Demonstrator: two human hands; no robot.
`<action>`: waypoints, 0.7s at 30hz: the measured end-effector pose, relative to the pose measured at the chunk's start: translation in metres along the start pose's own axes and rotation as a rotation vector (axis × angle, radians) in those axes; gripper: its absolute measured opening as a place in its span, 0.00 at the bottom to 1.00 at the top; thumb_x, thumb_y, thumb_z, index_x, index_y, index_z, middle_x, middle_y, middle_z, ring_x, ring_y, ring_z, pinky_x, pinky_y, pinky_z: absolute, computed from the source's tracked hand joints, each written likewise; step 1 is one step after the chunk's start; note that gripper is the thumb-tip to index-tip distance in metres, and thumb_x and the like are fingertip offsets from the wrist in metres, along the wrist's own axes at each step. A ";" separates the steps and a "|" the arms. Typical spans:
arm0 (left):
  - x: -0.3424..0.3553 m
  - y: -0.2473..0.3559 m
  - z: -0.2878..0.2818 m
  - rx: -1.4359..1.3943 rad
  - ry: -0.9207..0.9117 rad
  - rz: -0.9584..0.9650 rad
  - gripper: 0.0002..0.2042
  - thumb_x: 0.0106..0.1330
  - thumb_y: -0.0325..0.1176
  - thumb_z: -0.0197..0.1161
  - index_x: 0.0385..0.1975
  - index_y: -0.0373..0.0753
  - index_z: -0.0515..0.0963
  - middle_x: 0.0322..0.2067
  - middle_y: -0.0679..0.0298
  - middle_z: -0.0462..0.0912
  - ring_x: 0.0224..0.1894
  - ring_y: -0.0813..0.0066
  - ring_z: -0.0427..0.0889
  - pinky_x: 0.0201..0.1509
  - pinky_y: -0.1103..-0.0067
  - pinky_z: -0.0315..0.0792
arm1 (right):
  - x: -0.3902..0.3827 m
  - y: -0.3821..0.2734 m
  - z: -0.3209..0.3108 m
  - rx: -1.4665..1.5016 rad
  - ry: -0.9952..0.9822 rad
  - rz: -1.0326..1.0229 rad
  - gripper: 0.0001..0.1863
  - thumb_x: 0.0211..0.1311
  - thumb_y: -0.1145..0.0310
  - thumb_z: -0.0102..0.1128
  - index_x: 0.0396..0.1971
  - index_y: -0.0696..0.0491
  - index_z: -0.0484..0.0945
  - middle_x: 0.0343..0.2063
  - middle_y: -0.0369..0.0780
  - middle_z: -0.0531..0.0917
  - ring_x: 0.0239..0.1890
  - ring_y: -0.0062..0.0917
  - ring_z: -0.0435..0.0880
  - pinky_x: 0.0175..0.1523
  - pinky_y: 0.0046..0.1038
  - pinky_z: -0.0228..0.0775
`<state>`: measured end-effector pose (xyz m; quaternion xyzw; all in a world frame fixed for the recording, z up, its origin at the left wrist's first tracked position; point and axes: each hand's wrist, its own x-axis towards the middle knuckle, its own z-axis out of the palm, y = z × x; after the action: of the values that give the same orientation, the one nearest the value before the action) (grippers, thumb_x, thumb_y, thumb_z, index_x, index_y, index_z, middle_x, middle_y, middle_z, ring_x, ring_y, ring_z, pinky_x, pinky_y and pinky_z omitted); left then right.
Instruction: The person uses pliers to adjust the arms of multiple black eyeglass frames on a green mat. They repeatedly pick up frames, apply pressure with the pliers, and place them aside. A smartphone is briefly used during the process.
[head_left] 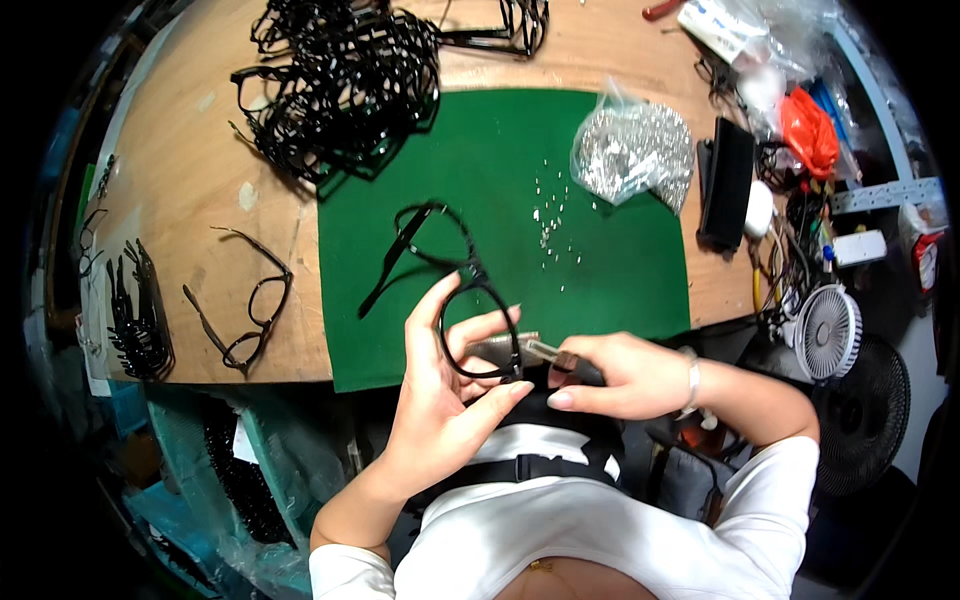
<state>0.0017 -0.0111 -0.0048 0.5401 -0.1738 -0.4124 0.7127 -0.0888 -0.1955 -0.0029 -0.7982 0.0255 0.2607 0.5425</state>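
Note:
My left hand (435,405) holds a black eyeglass frame (477,270) up over the near edge of the green mat (620,280). Its thumb and fingers pinch the lower corner of the near rim, and one temple angles out to the far left. Close beside that corner, my right hand (630,378) is closed around a small tool (545,350) with a dark handle and a slim metal end. The tool's exact kind is unclear, and whether its tip touches the frame cannot be made out. Small silvery pieces (545,228) lie scattered on the mat.
A tangled heap of black eyeglass frames (345,100) covers the mat's far left corner. At the far right sits a clear bag of silvery pieces (625,150), near a black case (726,185). Another pair of frames (262,325) lies left. A white fan (828,332) stands right.

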 end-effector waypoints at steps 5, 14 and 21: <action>-0.021 -0.014 -0.012 0.008 0.096 0.111 0.34 0.52 0.15 0.54 0.55 0.39 0.42 0.42 0.50 0.69 0.26 0.86 0.71 0.33 0.89 0.66 | 0.005 0.031 -0.005 -0.330 0.307 -0.027 0.12 0.48 0.65 0.59 0.27 0.57 0.71 0.25 0.46 0.77 0.31 0.40 0.76 0.36 0.33 0.68; -0.029 -0.030 -0.005 -0.106 0.102 -0.054 0.43 0.51 0.15 0.54 0.61 0.47 0.32 0.48 0.46 0.66 0.41 0.68 0.77 0.47 0.76 0.70 | 0.036 0.057 -0.012 -0.536 0.524 -0.002 0.09 0.44 0.73 0.57 0.27 0.57 0.69 0.23 0.45 0.73 0.30 0.40 0.73 0.36 0.36 0.65; -0.026 -0.032 -0.005 -0.291 -0.004 -0.239 0.10 0.63 0.33 0.50 0.40 0.34 0.63 0.40 0.54 0.71 0.37 0.74 0.76 0.43 0.80 0.68 | 0.037 0.047 -0.011 -0.577 0.450 0.069 0.08 0.46 0.73 0.55 0.27 0.59 0.68 0.24 0.46 0.73 0.29 0.41 0.73 0.35 0.36 0.65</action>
<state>-0.0231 0.0102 -0.0306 0.4474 -0.0481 -0.5160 0.7289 -0.0680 -0.2159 -0.0566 -0.9544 0.0966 0.0930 0.2665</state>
